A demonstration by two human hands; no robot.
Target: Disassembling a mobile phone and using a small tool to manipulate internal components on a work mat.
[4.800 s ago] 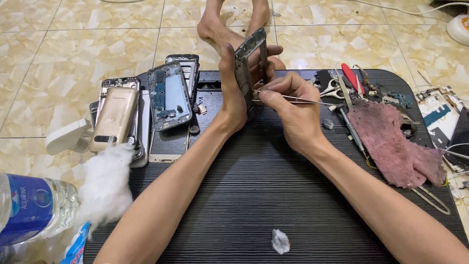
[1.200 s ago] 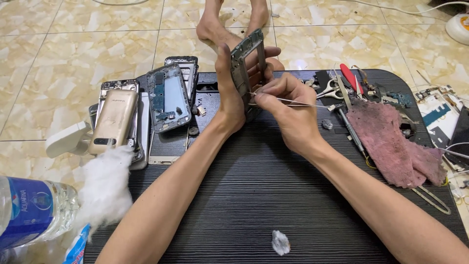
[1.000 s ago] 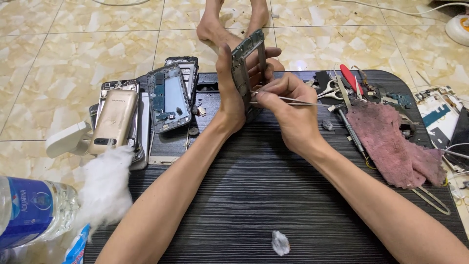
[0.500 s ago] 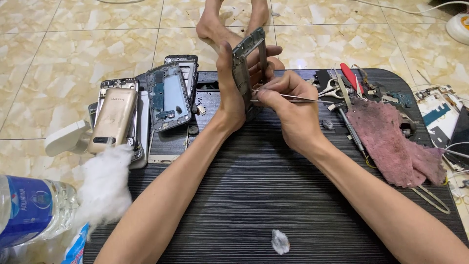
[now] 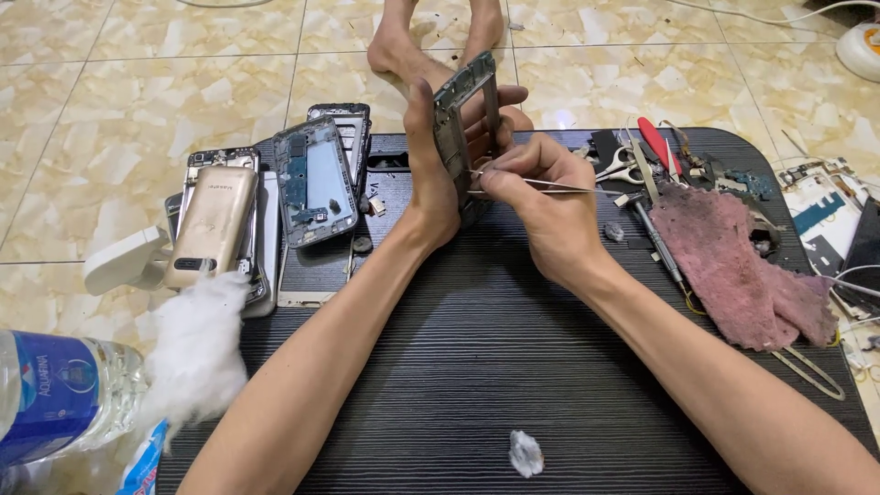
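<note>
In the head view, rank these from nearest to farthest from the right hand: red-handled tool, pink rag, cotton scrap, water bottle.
From the right hand:
1. red-handled tool, just to its right, at the mat's far edge.
2. pink rag, farther right on the mat.
3. cotton scrap, at the mat's near edge.
4. water bottle, far left, off the mat.

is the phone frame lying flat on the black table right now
No, the left hand holds the phone frame upright on its edge above the black table, while the right hand works tweezers against it.
</note>
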